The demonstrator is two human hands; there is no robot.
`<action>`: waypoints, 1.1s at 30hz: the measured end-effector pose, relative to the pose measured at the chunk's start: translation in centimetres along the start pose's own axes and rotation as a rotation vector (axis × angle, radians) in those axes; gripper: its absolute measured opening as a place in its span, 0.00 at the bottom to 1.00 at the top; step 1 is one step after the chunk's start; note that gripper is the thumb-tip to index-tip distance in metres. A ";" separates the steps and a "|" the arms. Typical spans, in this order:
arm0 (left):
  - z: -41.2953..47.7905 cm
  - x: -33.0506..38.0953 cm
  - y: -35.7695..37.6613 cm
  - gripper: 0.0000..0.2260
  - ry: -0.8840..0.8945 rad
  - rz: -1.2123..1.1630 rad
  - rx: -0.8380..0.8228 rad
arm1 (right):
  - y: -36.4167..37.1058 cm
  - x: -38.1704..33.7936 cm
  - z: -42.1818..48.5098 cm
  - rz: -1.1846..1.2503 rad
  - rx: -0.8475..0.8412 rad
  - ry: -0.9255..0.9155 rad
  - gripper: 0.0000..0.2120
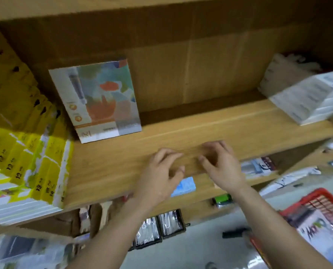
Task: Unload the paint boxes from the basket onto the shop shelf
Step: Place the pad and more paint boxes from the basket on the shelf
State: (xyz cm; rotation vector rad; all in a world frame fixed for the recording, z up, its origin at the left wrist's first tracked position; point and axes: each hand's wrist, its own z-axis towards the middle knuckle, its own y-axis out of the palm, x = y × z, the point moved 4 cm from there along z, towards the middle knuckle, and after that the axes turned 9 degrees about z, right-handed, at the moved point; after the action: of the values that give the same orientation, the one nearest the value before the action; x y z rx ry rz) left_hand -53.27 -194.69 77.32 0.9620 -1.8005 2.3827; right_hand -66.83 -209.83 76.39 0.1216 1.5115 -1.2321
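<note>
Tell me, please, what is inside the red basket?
The red basket holds a pack of reddish sticks and a white lettered box. Whatever lies beneath them is covered, and the basket's right side is cut off by the frame.

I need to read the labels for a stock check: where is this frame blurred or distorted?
Head view: motion blur throughout, worst on the white packs and red basket; print on the paint box unreadable; only large 12s on the yellow boxes read; wide-angle distortion bows the shelf; lighting even.
</note>
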 end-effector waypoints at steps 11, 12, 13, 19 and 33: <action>-2.5 20.6 25.8 0.16 0.416 0.088 -0.623 | -17.5 26.1 -21.7 -0.150 0.196 0.693 0.17; -2.6 21.4 28.2 0.16 0.396 0.095 -0.687 | -18.3 28.7 -23.7 -0.145 0.181 0.774 0.19; -2.8 22.2 30.7 0.17 0.380 0.108 -0.747 | -19.0 31.3 -25.6 -0.132 0.171 0.852 0.20; -2.7 26.1 43.9 0.17 0.338 0.253 -0.922 | -20.2 44.8 -32.8 -0.055 0.124 1.129 0.23; 2.1 30.5 71.4 0.43 0.086 0.234 -0.929 | -16.8 56.3 -34.7 -0.345 0.399 0.902 0.25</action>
State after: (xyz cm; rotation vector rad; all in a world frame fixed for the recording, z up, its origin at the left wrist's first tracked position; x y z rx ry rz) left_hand -102.40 -231.49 29.80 0.5246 -2.6446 1.2874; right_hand -121.56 -221.34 37.24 0.7948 2.0706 -1.8922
